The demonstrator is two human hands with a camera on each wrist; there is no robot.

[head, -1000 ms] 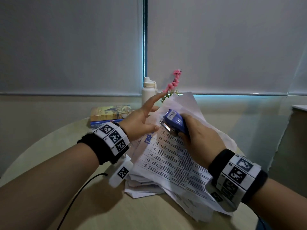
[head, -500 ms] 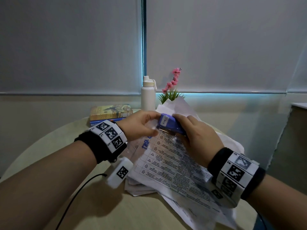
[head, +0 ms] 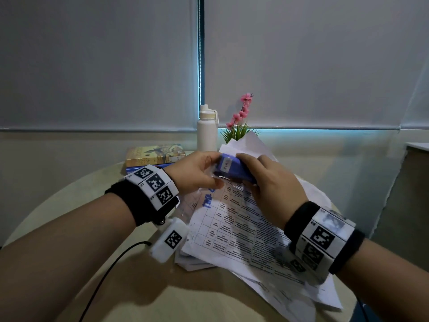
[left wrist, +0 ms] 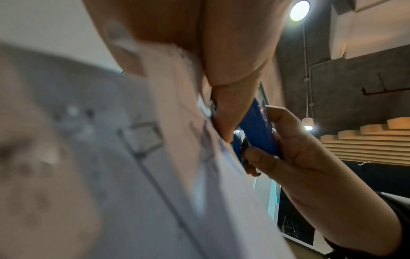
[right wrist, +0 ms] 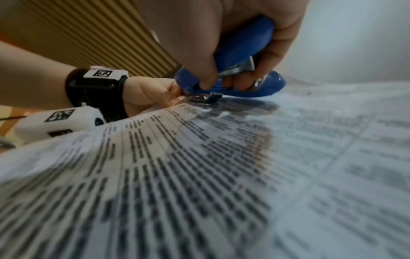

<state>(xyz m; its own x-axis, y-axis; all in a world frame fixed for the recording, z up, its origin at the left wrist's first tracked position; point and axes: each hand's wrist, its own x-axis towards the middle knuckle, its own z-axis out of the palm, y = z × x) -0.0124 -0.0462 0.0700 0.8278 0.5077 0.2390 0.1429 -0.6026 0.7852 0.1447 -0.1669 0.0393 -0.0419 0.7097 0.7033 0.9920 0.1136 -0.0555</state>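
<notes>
A blue stapler [head: 232, 169] sits clamped over the top corner of a sheaf of printed papers [head: 232, 228], lifted off the round table. My right hand [head: 255, 168] grips the stapler's body from behind, fingers over its top. My left hand [head: 216, 169] pinches the stapler's front end, fingers on top and thumb under the paper corner. In the left wrist view the stapler [left wrist: 257, 129] lies between my left thumb and the right hand [left wrist: 299, 157]. The right wrist view shows the stapler [right wrist: 244, 70] with its metal base on the sheet [right wrist: 199, 175].
At the back of the table [head: 69, 228] stand a white bottle [head: 207, 133], a pink flower plant [head: 240, 122] and stacked books [head: 155, 155]. More loose sheets [head: 197, 261] lie under the sheaf. A black cable [head: 111, 263] trails from my left wrist.
My left hand's fingers, stretched out a second ago, have curled down onto the stapler's front. Both hands and the paper corner have sunk a little toward the table.
</notes>
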